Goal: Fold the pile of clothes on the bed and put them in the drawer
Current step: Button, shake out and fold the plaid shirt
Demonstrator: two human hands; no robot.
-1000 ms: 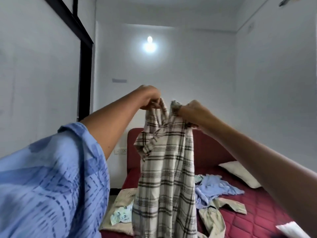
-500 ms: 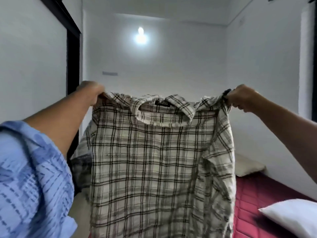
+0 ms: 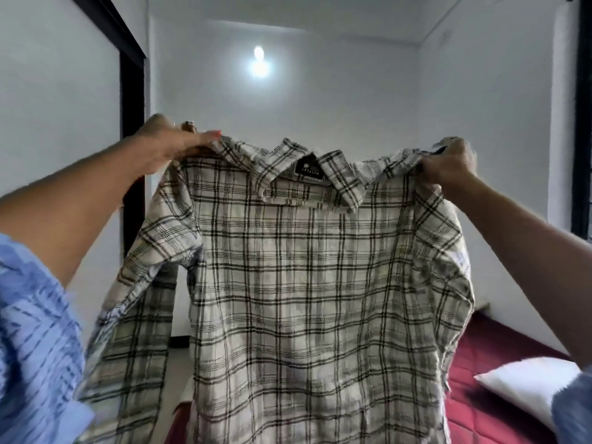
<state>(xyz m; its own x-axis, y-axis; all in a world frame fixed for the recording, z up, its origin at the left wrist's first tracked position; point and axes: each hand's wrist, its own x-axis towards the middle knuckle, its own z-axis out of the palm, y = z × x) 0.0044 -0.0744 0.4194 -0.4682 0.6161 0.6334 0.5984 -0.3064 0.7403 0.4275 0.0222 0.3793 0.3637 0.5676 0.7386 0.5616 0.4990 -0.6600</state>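
Observation:
A cream shirt with dark checks (image 3: 304, 283) hangs spread wide in front of me, collar and black label at the top. My left hand (image 3: 169, 145) pinches its left shoulder and my right hand (image 3: 448, 161) grips its right shoulder, both held up at chest height. The shirt's sleeves dangle at each side. It hides most of the bed and the pile of clothes behind it.
A red quilted bed (image 3: 480, 363) shows at the lower right with a white pillow (image 3: 525, 389) on it. White walls surround the room, a dark door frame (image 3: 131, 100) stands on the left and a lit lamp (image 3: 259, 64) hangs on the far wall.
My hands drew apart from holding the shirt bunched together, spreading it open by the shoulders. Since half a second ago the shirt sits slightly lower and closer in view.

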